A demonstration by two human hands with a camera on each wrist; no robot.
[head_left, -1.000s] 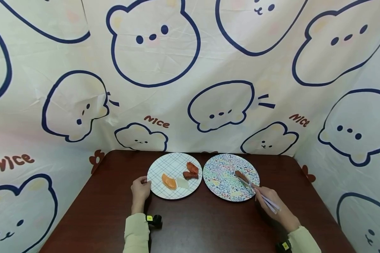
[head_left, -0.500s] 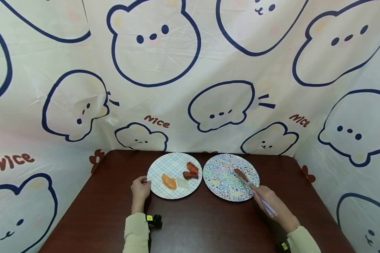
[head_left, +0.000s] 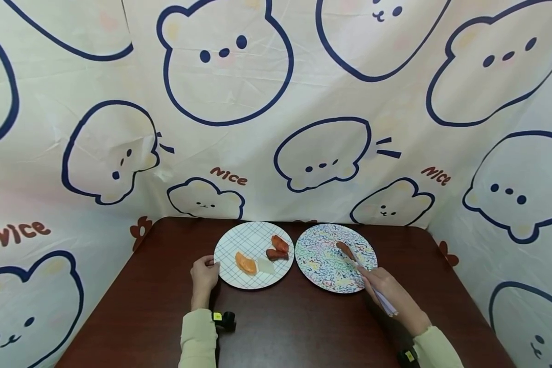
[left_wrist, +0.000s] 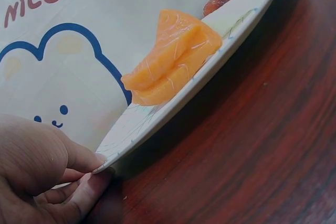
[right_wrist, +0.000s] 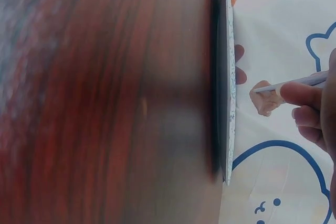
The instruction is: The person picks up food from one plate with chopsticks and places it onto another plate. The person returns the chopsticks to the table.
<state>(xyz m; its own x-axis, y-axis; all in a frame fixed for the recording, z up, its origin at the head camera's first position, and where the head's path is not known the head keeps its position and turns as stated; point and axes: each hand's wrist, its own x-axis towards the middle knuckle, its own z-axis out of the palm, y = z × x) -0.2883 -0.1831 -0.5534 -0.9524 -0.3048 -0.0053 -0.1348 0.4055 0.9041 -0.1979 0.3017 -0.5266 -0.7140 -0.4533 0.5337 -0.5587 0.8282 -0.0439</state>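
Observation:
In the head view my left hand (head_left: 204,276) pinches the left edge of a white plate with a blue grid (head_left: 248,235). An orange salmon slice (head_left: 246,263), a pale translucent piece (head_left: 265,266) and two reddish-brown food pieces (head_left: 279,244) lie on it. My right hand (head_left: 391,291) grips light purple chopsticks (head_left: 361,267) over the multicoloured speckled plate (head_left: 319,245). A brown piece of food (head_left: 346,249) is held at their tips. From the right wrist view, this brown piece (right_wrist: 266,99) appears clear of the plate.
Both plates stand side by side, nearly touching, at the back of a dark brown table (head_left: 294,327). Behind and beside it hangs a pale cloth (head_left: 257,148) with bear drawings. Two dark lumps (right_wrist: 240,75) show past the plate rim in the right wrist view.
My right hand has moved slightly left and toward the back, carrying the chopsticks and the brown piece over the speckled plate. The left hand and the grid plate have stayed put.

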